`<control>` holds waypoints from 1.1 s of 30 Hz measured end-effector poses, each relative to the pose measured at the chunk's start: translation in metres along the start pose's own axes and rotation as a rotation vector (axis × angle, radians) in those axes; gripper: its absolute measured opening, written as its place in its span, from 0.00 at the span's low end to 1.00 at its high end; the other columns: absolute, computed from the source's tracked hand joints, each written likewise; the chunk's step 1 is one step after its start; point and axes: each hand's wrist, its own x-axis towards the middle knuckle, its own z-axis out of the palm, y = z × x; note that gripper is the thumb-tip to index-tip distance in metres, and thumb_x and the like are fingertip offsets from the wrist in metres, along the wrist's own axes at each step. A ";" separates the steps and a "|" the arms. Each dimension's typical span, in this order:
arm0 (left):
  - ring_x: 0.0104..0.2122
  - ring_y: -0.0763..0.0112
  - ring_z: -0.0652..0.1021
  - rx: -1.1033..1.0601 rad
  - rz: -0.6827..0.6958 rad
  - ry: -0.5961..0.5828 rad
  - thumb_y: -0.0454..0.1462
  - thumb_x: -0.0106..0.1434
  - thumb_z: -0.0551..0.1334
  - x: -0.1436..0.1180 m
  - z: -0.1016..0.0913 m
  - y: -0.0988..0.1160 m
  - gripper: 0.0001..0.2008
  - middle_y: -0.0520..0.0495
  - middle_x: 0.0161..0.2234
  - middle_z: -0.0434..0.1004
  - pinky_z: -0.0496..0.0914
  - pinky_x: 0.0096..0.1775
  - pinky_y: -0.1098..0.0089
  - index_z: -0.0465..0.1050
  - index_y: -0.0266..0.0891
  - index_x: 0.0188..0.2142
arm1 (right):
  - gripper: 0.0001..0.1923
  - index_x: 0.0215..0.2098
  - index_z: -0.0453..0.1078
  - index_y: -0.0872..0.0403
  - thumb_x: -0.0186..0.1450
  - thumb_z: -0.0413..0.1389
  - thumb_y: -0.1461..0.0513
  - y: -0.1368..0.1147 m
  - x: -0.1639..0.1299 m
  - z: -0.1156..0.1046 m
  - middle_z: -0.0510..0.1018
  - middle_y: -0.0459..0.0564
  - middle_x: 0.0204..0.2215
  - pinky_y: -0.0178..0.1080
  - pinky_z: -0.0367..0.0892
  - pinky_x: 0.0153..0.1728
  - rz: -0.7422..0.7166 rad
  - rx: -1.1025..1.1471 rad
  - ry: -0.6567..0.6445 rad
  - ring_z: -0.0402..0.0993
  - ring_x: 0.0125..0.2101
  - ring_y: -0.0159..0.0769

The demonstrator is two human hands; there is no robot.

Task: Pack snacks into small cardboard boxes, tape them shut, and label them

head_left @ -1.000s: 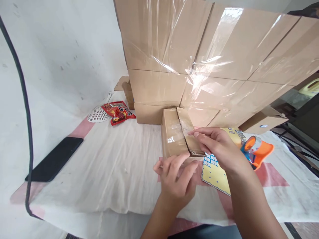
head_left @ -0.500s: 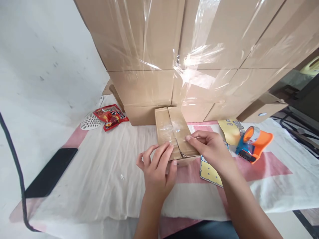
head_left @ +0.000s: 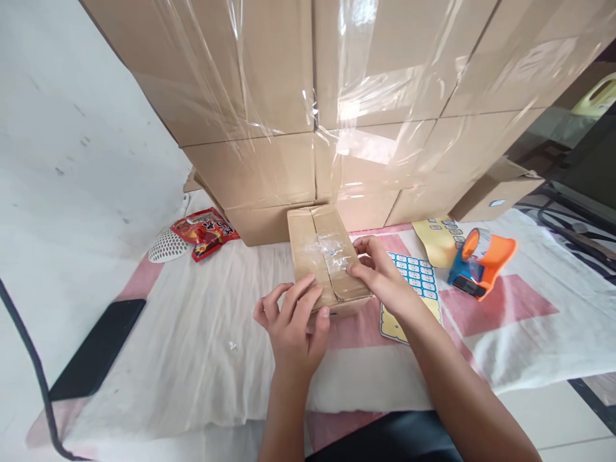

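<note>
A small cardboard box (head_left: 320,234) lies on the cloth, its top seam covered with clear, wrinkled tape. My left hand (head_left: 293,321) grips its near left corner, fingers bent over the top and thumb against the front side. At the right edge, my right hand (head_left: 380,273) holds the box with the thumb on the top flap and the fingers curled by the side. Partly under my right forearm is a sheet with blue and white labels (head_left: 418,277) and a yellow lower part. An orange and blue tape dispenser (head_left: 481,263) stands further right.
Stacked cartons in clear film (head_left: 269,170) rise right behind the box. A red snack packet (head_left: 206,232) rests by a white perforated object (head_left: 166,245). A black phone (head_left: 99,350) lies left, near a dark cable (head_left: 29,346). A yellow sheet (head_left: 436,240) and another carton (head_left: 495,189) are at right.
My right hand has shifted along the box's right edge, its fingers now further down the side. The left hand keeps its place on the corner. The whole view has shifted slightly.
</note>
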 end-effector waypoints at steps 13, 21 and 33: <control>0.52 0.51 0.68 0.194 0.055 -0.295 0.45 0.71 0.60 0.026 -0.019 0.009 0.15 0.42 0.52 0.77 0.64 0.53 0.53 0.79 0.46 0.51 | 0.30 0.56 0.62 0.47 0.54 0.53 0.58 0.020 0.006 0.002 0.69 0.50 0.51 0.51 0.60 0.59 -0.218 0.197 -0.065 0.65 0.56 0.46; 0.61 0.50 0.73 -0.092 -0.320 -0.185 0.48 0.68 0.62 -0.001 -0.009 0.003 0.20 0.34 0.65 0.65 0.75 0.48 0.59 0.69 0.42 0.54 | 0.34 0.65 0.61 0.49 0.60 0.51 0.59 0.032 -0.009 -0.011 0.64 0.53 0.68 0.56 0.59 0.66 -0.290 0.233 -0.189 0.60 0.68 0.48; 0.63 0.52 0.74 -0.464 -0.137 -0.109 0.41 0.67 0.67 -0.016 -0.004 0.076 0.42 0.29 0.65 0.68 0.79 0.52 0.59 0.47 0.43 0.73 | 0.46 0.73 0.54 0.44 0.63 0.66 0.46 0.036 -0.096 -0.076 0.62 0.55 0.71 0.59 0.57 0.70 -0.666 -0.088 0.205 0.58 0.70 0.55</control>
